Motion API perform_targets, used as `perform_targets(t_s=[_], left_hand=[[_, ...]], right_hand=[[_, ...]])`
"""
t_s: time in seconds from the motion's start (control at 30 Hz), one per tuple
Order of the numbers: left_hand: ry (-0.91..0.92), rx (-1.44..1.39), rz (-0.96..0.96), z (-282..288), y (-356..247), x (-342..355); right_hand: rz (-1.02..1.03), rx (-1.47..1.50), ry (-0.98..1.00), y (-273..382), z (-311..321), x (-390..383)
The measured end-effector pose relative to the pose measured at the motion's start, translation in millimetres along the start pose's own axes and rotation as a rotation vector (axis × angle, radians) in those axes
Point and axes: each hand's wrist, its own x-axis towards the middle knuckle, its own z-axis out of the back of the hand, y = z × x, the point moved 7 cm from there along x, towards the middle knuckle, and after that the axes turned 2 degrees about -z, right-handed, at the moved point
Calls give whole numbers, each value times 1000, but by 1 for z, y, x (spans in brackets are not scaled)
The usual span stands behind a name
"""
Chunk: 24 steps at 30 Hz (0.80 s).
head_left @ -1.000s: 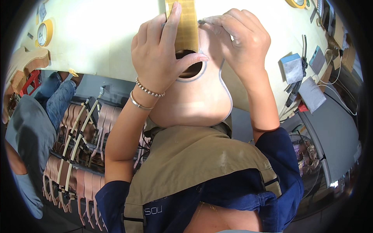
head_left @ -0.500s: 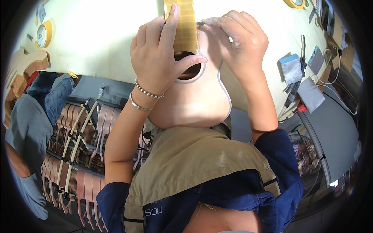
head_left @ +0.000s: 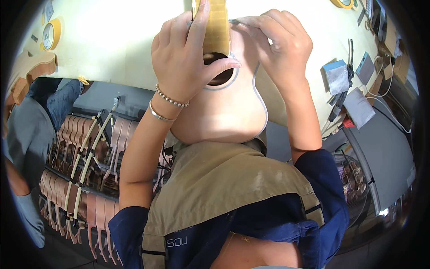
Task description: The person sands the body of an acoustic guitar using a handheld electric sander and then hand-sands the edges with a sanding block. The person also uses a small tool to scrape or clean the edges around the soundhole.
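Note:
A small unfinished guitar body (head_left: 228,110), pale wood with a grey-edged sound hole (head_left: 222,77), rests on the table's near edge against my apron. Yellow-brown tape seems to cover its fretboard (head_left: 216,33), which runs away from me. My left hand (head_left: 183,51) lies over the body's left side, fingers stretched. Its index finger is along the fretboard and its thumb reaches across the sound hole. Beside the fretboard's right edge, my right hand (head_left: 282,45) pinches a small dark piece (head_left: 234,21), mostly hidden by the fingertips.
A tape roll (head_left: 51,34) and a wooden body part (head_left: 33,71) are at the left. Sanding blocks (head_left: 336,77) and a black hose (head_left: 339,105) lie at the right. Below left stands a rack of wooden necks (head_left: 80,134); another person (head_left: 29,139) is beside it.
The guitar body has shifted slightly away from me and to the right, both hands moving a little with it. The person at the left has moved slightly further left.

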Motion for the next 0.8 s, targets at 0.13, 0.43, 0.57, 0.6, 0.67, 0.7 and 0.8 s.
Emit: perform_targets(t_s=[0.13, 0.43, 0.57, 0.6, 0.67, 0.7, 0.8], left_hand=[[4, 19, 17, -1, 3, -3], [13, 9, 15, -2, 1, -1], [17, 12, 6, -1, 2, -1], [15, 16, 5, -1, 2, -1], [16, 12, 8, -2, 3, -2], [18, 4, 13, -2, 3, -2], [21, 5, 16, -2, 2, -1]], right_hand=[[34, -21, 162, 22, 5, -16], [-93, 65, 73, -4, 2, -14], [-26, -26, -34, 7, -3, -3], [-20, -46, 2, 9, -2, -3], [-8, -89, 73, 16, 2, -4], [9, -47, 70, 17, 4, -5], [-5, 22, 38, 3, 0, -7]])
